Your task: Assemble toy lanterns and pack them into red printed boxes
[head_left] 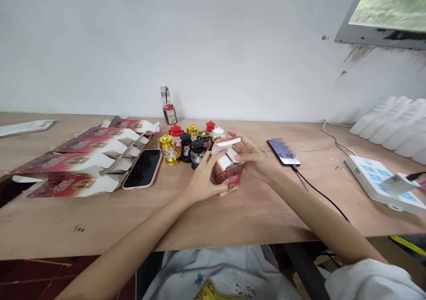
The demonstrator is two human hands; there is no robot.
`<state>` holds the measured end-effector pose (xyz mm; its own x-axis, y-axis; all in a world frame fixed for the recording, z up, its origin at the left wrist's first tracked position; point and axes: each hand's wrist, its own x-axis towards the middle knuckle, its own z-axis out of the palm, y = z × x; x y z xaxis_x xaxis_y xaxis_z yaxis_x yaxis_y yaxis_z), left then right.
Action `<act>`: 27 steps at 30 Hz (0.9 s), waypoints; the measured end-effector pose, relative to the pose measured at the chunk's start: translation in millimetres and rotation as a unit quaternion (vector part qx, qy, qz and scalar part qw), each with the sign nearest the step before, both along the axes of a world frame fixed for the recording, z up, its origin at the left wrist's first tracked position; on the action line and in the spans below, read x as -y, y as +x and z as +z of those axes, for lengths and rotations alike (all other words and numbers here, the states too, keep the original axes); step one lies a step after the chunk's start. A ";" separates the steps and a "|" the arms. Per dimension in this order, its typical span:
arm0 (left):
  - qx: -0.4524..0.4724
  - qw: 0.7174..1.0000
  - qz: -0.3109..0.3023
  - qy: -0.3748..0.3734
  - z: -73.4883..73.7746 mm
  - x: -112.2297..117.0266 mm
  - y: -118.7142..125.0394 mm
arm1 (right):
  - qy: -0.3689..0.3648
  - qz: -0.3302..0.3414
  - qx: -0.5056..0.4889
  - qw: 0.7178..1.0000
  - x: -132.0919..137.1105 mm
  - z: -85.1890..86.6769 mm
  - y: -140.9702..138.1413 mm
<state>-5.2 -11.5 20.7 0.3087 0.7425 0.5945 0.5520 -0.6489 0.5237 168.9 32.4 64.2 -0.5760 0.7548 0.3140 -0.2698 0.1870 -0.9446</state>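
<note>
Near the table's middle, a small red printed cardboard box (229, 175) is tilted, with its white top flap (226, 144) raised and its side flaps showing. My left hand (208, 178) wraps around its left side, thumb on the front face. At the top right of the box is my right hand (253, 158), its thumb against a side flap and its fingers stretched behind the raised one. Just behind the hands stand several small lanterns: gold (170, 151), black (197, 151), red (175, 131) and white (218, 132). What the box contains is hidden.
Rows of red boxes with open flaps (89, 162) lie on the left, beside a dark-screened phone (143, 169). A bottle (169, 112) stands by the wall. To the right are a cabled phone (282, 152), a power strip (376, 180) and stacked white pieces (392, 124).
</note>
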 end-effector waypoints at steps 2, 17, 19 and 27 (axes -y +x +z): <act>-0.006 1.000 -0.003 0.013 -0.4 -1.4 -1.5 | 0.057 0.008 0.012 0.998 1.1 2.4 4.1; 0.108 0.993 -0.054 0.000 -29.2 -10.4 -1.1 | 0.350 -0.106 0.115 0.924 2.8 -21.8 18.2; 0.096 0.994 -0.055 -0.019 -29.4 -10.2 -1.1 | 0.375 -0.101 0.159 0.908 6.3 -20.3 22.5; -0.019 0.995 -0.069 -0.066 -33.8 -11.4 1.1 | 0.355 -0.079 0.279 0.889 0.3 32.8 52.2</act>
<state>-4.2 0.0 -13.2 0.4334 0.7626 0.4802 0.4840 -0.6464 0.5898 221.1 32.0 97.0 -0.6960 0.5659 0.4419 0.2865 0.7833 -0.5517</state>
